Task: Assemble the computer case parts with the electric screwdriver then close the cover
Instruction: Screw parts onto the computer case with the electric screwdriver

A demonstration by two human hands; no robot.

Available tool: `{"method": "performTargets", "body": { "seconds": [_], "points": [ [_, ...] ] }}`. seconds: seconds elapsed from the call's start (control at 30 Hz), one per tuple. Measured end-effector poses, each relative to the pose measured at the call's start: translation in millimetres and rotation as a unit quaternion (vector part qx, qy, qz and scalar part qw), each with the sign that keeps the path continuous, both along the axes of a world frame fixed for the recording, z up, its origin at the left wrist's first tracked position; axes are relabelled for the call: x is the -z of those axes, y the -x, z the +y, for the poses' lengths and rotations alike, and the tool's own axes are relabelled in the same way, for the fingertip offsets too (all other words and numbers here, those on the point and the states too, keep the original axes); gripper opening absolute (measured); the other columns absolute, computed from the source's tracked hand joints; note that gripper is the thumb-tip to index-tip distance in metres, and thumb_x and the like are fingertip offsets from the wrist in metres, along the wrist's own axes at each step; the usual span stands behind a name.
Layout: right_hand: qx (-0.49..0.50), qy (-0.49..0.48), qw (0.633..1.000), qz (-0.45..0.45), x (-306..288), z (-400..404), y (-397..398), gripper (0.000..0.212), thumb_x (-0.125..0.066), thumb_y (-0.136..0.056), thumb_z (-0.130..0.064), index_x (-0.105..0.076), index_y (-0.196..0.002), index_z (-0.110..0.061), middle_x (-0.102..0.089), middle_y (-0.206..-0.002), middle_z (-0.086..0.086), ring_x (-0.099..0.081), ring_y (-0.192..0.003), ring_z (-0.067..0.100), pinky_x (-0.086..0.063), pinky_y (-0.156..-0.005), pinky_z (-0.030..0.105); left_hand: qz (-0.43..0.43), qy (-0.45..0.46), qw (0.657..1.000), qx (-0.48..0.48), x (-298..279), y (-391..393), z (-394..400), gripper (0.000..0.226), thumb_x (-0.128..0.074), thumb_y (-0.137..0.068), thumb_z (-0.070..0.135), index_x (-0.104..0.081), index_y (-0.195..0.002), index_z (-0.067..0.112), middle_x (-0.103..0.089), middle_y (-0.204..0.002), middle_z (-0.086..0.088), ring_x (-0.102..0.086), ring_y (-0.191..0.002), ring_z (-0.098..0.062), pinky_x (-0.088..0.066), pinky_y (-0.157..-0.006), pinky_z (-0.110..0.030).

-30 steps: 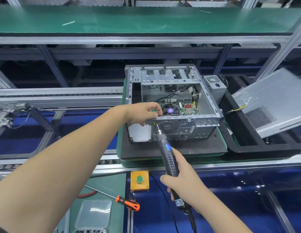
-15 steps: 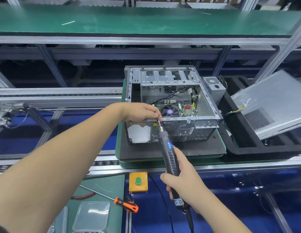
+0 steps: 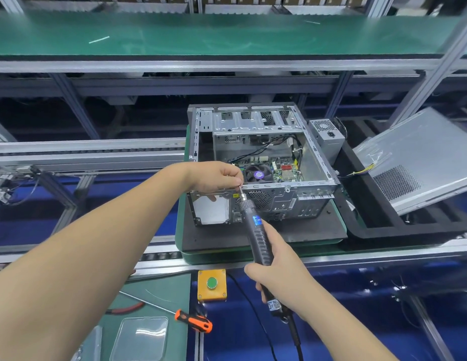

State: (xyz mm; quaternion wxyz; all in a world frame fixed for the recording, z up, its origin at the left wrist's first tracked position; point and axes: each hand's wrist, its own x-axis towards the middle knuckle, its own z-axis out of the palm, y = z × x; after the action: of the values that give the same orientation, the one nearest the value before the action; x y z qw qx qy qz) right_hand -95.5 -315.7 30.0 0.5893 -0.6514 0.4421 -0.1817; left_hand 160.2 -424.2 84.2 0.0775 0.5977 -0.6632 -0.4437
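Note:
An open grey computer case (image 3: 313, 162) lies on a black pad on a green pallet, its motherboard and fan showing inside. My right hand (image 3: 276, 272) grips a black electric screwdriver (image 3: 255, 230), tilted up and to the left, with the bit at the case's near top rail. My left hand (image 3: 216, 177) rests on that rail and pinches the bit's tip between thumb and fingers; whether a screw sits there is hidden. The grey side cover (image 3: 422, 157) leans tilted in a black tray to the right.
A loose power supply (image 3: 326, 135) stands beside the case. A yellow box with a green button (image 3: 212, 284) sits on the near rail. An orange-handled screwdriver (image 3: 193, 320), red pliers (image 3: 128, 307) and a clear plastic box (image 3: 141, 337) lie on the green mat below.
The screwdriver has moved up, its bit rising from the rear panel to the top rail. My left fingers shifted right to pinch the tip. The view slid slightly left.

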Motion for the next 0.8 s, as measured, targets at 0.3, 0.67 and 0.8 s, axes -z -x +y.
{"method": "performTargets", "body": {
  "seconds": [0.3,0.67,0.8],
  "points": [
    [-0.005,0.011,1.0,0.018,1,-2,-4,0.091,-0.067,-0.073,-0.027,-0.026,-0.133,-0.082,-0.064,-0.111,-0.004,-0.063,-0.057,0.009,-0.058,-0.053,0.03,-0.026,0.003,1.0,-0.008,-2,3,3,0.022,-0.045,-0.104,0.034,-0.058,-0.09,0.024,-0.06,-0.073,0.017,-0.07,-0.105,-0.02,-0.062,-0.085,-0.045],
    [0.007,0.0,1.0,0.002,13,13,0,0.087,-0.066,-0.069,-0.028,-0.029,-0.119,-0.089,-0.065,-0.104,-0.007,-0.062,-0.057,0.012,-0.058,-0.051,0.034,-0.035,-0.002,0.998,-0.058,-1,7,2,0.035,-0.046,-0.104,0.026,-0.063,-0.135,0.024,-0.069,-0.118,-0.003,-0.068,-0.108,-0.017,-0.059,-0.093,-0.039],
    [0.006,-0.005,1.0,0.009,18,17,-2,0.086,-0.066,-0.065,-0.033,-0.027,-0.115,-0.091,-0.066,-0.101,-0.004,-0.062,-0.058,0.01,-0.058,-0.052,0.033,-0.045,-0.008,0.998,-0.034,-1,5,1,0.035,-0.051,-0.1,0.017,-0.066,-0.132,0.022,-0.071,-0.121,-0.002,-0.068,-0.113,-0.02,-0.058,-0.097,-0.039]
  ]
}}
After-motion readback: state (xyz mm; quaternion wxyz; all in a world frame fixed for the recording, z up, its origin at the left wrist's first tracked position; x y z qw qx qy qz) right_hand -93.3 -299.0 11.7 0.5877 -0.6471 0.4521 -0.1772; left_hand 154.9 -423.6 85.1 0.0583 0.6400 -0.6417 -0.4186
